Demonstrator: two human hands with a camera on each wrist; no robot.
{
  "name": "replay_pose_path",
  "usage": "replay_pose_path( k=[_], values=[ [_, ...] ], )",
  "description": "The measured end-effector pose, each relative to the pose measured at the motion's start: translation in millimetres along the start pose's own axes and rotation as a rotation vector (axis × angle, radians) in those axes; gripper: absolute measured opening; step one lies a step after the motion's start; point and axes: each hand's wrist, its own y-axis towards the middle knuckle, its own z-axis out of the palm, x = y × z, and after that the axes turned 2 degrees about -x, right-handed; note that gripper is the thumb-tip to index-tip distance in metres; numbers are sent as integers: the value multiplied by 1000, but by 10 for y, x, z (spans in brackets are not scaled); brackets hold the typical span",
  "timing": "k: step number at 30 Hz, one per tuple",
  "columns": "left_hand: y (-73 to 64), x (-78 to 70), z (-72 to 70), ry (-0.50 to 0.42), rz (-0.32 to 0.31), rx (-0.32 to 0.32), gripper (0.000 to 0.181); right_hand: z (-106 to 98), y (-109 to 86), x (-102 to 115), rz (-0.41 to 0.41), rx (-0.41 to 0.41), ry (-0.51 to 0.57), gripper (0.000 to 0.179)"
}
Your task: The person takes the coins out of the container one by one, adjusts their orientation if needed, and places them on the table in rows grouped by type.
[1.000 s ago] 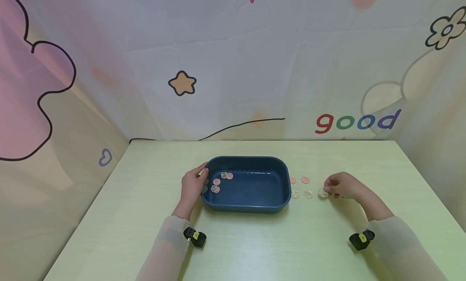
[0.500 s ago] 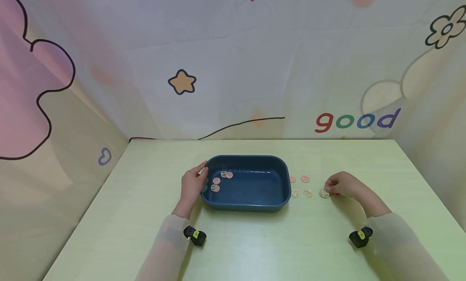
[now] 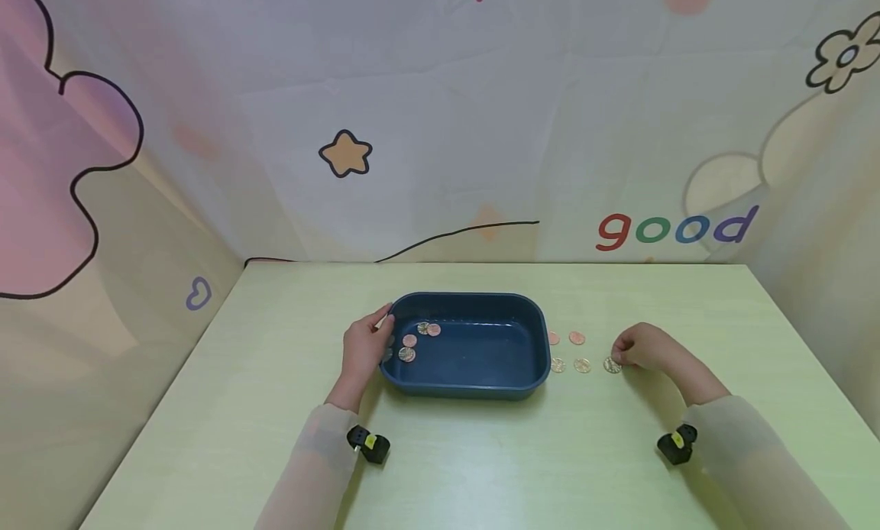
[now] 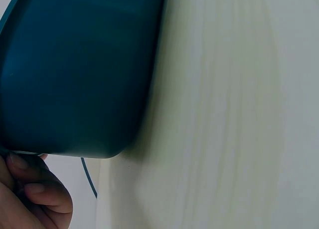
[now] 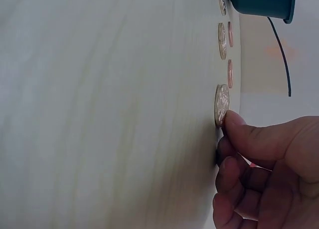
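A deep blue rectangular plastic tray (image 3: 474,354) stands mid-table. My left hand (image 3: 363,348) grips its left end, thumb at the rim; in the left wrist view curled fingers (image 4: 42,194) show at the tray's end. Several gold and copper-coloured coins (image 3: 409,340) lie inside near that end. To the tray's right my right hand (image 3: 642,345) pinches the edge of a silvery-gold coin (image 3: 612,365). The right wrist view shows the thumb (image 5: 249,134) against this coin (image 5: 222,104), close to the tabletop; its fingertips are partly hidden.
Between tray and right hand lie two gold coins (image 3: 582,366) and two copper coins (image 3: 577,337), one copper coin partly behind the tray's edge. A printed cloth (image 3: 440,148) hangs behind the pale table (image 3: 440,469).
My right forearm has shifted slightly left, and the right fingers have closed in at the coin's edge. The coin has hardly moved. Left hand and tray stay where they were.
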Motion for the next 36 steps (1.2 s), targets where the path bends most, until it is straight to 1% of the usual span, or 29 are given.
replay_pose_path(
  k=[5, 8, 16, 23, 27, 31, 36],
  values=[
    [2, -3, -6, -9, 1, -2, 38, 10, 25, -3, -9, -6, -25, 13],
    [7, 1, -7, -9, 1, -5, 37, 15, 28, 6, -26, -23, -45, 14],
    [8, 12, -17, -12, 15, -15, 37, 74, -3, 87, 0, -66, -92, 14],
    [12, 26, -7, -10, 12, -12, 37, 90, 13, 73, -15, -61, -105, 14],
    [18, 26, 1, -11, 13, -8, 37, 57, 17, 26, -47, -43, -79, 14],
    [25, 21, 2, -4, 16, -13, 37, 4, 7, -13, -76, -2, -18, 14],
    [23, 22, 3, -7, -7, -1, 37, -53, -13, -19, -49, 75, 65, 14]
  ],
)
